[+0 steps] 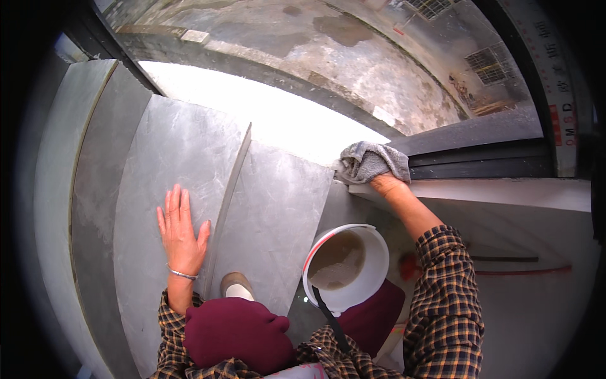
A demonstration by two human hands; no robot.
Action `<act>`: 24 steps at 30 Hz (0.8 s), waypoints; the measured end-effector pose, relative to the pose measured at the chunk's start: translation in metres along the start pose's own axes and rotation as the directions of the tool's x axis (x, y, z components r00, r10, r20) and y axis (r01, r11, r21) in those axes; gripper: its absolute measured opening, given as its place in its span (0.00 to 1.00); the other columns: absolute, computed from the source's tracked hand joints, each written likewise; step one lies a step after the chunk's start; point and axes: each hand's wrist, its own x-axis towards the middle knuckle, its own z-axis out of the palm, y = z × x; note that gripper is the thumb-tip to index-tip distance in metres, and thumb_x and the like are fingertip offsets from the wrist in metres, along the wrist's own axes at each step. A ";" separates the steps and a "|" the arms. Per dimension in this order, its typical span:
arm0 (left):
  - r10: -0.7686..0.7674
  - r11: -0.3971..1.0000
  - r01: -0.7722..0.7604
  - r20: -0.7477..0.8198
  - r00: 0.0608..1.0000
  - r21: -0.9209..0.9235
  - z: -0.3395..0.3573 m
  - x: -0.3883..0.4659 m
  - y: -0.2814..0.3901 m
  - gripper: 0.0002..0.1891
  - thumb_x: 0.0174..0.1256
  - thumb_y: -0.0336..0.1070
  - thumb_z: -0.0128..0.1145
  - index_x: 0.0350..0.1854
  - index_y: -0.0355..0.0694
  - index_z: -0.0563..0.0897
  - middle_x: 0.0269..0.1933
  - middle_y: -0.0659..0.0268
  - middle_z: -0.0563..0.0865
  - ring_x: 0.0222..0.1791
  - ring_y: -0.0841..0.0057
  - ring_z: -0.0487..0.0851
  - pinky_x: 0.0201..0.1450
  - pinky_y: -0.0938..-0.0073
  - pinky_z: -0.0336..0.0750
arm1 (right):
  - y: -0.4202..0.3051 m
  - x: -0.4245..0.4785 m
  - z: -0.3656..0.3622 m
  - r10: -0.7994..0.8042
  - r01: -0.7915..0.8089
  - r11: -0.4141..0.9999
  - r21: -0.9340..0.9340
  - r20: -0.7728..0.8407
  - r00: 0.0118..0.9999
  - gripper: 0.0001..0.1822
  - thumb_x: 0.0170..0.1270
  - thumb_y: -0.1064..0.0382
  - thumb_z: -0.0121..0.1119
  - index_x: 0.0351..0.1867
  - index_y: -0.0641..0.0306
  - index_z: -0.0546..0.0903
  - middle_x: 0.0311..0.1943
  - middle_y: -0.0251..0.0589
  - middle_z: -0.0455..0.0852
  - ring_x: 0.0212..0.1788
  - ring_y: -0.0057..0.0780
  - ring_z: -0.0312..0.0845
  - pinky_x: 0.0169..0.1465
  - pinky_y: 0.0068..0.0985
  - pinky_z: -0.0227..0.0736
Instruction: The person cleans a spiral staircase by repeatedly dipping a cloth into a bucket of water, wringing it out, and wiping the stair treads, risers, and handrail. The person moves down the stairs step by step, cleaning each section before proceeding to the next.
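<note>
My right hand (386,182) is wrapped in a damp-looking grey cloth (371,161) and presses at the end of the dark window track, beside a white sill edge. The cloth hides most of its fingers. My left hand (182,225) lies palm down on a grey marbled stone slab (165,142), fingers stretched and holding nothing, with a metal bangle at the wrist. Between the hands, below the cloth, stands a white plastic bucket (378,279) with murky brown water (338,260) in it.
Grey stone steps (279,189) with a raised edge lie in front of me, one shoe (236,283) on them. A black window frame (483,163) runs right. Beyond the opening is a concrete yard (265,28) far below. A dark strap (331,322) hangs by the bucket.
</note>
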 end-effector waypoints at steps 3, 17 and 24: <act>0.032 0.997 -0.032 -0.002 0.999 -0.069 0.015 0.007 0.016 0.38 0.57 0.31 0.61 0.73 0.37 0.62 0.76 0.58 0.61 0.77 0.59 0.55 0.77 0.50 0.46 | 0.059 -0.038 0.046 0.184 -0.193 0.934 -0.301 -0.058 0.981 0.18 0.62 0.45 0.52 0.38 0.51 0.88 0.40 0.45 0.89 0.42 0.46 0.85 0.43 0.44 0.77; 0.006 1.000 -0.006 0.000 1.000 0.012 0.000 0.003 -0.004 0.39 0.55 0.30 0.62 0.72 0.37 0.64 0.75 0.60 0.62 0.76 0.61 0.57 0.77 0.51 0.49 | 0.028 -0.106 -0.234 -0.080 -0.177 0.767 -0.617 -0.365 0.927 0.12 0.57 0.64 0.58 0.43 0.57 0.84 0.45 0.45 0.85 0.46 0.46 0.81 0.53 0.39 0.74; 0.014 1.000 -0.014 -0.005 1.000 0.006 0.006 0.005 0.010 0.38 0.55 0.29 0.60 0.72 0.36 0.64 0.75 0.58 0.62 0.76 0.59 0.57 0.76 0.51 0.49 | 0.048 -0.146 -0.254 0.009 -0.422 0.519 -0.743 -0.489 0.872 0.24 0.59 0.56 0.61 0.55 0.65 0.79 0.53 0.50 0.81 0.58 0.44 0.74 0.64 0.41 0.66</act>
